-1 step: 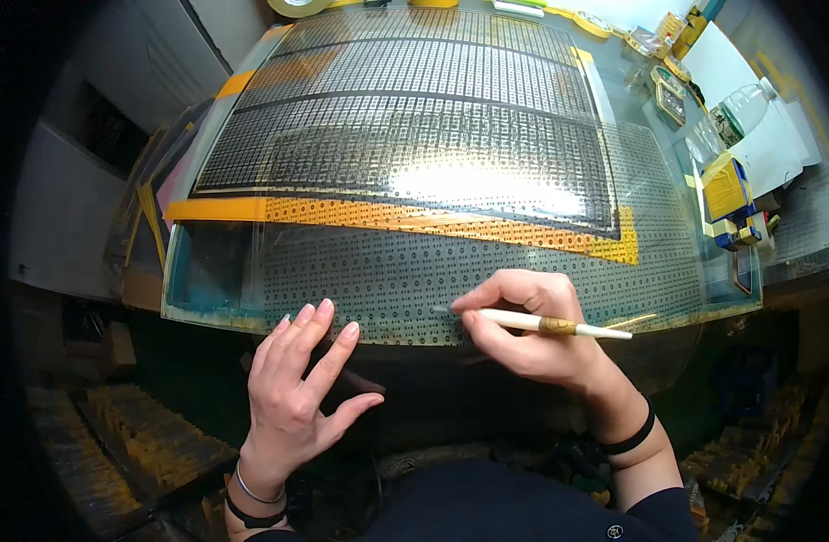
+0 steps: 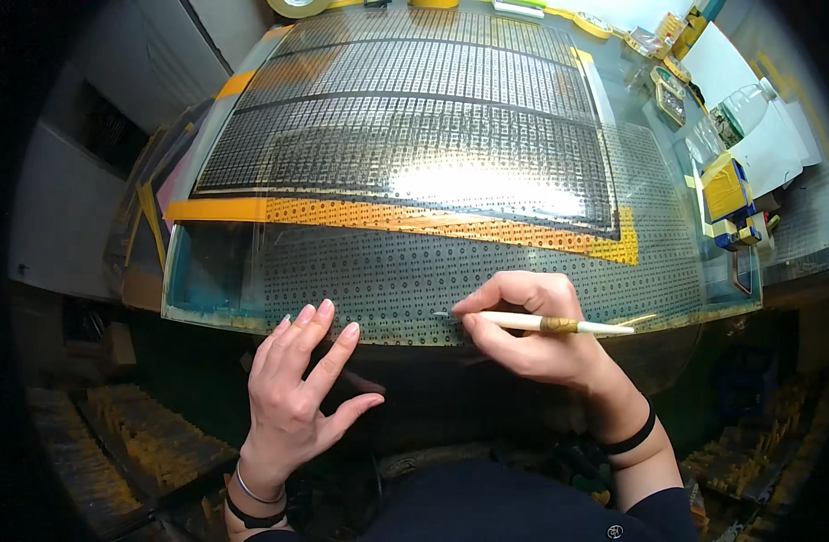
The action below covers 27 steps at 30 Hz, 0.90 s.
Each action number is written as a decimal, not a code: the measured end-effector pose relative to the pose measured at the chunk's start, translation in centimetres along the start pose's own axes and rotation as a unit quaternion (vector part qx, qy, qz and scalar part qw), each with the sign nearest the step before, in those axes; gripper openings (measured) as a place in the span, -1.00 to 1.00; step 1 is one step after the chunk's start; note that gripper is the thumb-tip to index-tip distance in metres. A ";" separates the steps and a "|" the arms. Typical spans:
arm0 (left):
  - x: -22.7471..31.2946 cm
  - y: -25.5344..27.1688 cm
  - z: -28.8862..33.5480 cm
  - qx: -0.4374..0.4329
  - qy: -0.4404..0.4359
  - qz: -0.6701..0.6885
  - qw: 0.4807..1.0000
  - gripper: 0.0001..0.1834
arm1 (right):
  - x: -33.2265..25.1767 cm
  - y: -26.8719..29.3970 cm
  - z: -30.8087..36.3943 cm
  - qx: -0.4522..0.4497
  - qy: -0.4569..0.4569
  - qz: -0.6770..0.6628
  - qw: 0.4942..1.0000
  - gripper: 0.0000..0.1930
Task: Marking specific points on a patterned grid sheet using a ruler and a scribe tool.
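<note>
My right hand (image 2: 532,321) pinches a slim, pen-shaped white tool (image 2: 520,321) with a tan-brown band around its shaft. Its thin pale tip points left, at or just above a patterned transparent film (image 2: 378,271) near the front edge of the glass table; contact cannot be made out. The film carries rows of small dark marks. My left hand (image 2: 297,379) is open, fingers spread, with its fingertips resting on the film's front edge and the thumb out over the table edge. Beyond lies a dark gridded sheet (image 2: 342,117), bordered in front by orange tape (image 2: 216,210).
On the glass table's (image 2: 193,303) right side lie a yellow-and-blue block (image 2: 726,190), a clear plastic bottle (image 2: 747,108) and white paper (image 2: 717,68). Tape rolls (image 2: 593,24) sit at the back. Stacked yellow-edged sheets (image 2: 153,434) stand below left. A bright reflection covers part of the gridded sheet.
The tool has tilted very slightly in my right hand: its back end is a little higher and its tip a little lower. My left hand has stayed still.
</note>
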State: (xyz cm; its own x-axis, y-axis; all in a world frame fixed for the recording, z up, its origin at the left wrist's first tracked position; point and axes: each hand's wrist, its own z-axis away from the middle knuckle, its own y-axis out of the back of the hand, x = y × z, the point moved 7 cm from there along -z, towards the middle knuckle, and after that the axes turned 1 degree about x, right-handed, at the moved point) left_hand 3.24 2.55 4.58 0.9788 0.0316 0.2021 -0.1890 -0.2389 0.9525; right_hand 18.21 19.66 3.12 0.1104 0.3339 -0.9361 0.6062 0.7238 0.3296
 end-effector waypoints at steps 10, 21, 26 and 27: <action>-0.1 -0.3 -0.1 -0.002 -0.009 0.004 1.000 -0.15 | 0.4 0.4 0.0 0.044 -0.023 -0.013 0.999 -0.86; -0.1 -0.3 0.0 0.001 -0.003 0.007 1.000 -0.15 | -0.1 0.4 0.1 0.017 -0.004 0.002 1.000 -0.86; -0.1 -0.4 -0.1 0.000 -0.003 0.006 1.000 -0.15 | 0.1 0.5 0.0 0.045 -0.002 0.001 0.999 -0.87; -0.1 -0.4 -0.1 0.000 -0.002 0.006 1.000 -0.15 | 0.0 0.6 0.0 0.048 0.007 0.009 0.999 -0.86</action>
State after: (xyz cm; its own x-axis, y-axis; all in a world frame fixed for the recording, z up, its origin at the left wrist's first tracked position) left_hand 3.21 2.70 4.16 0.9770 0.0245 0.2120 -0.2002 -0.2382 0.9503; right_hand 18.56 20.06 3.31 0.1105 0.3552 -0.9282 0.6771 0.6567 0.3320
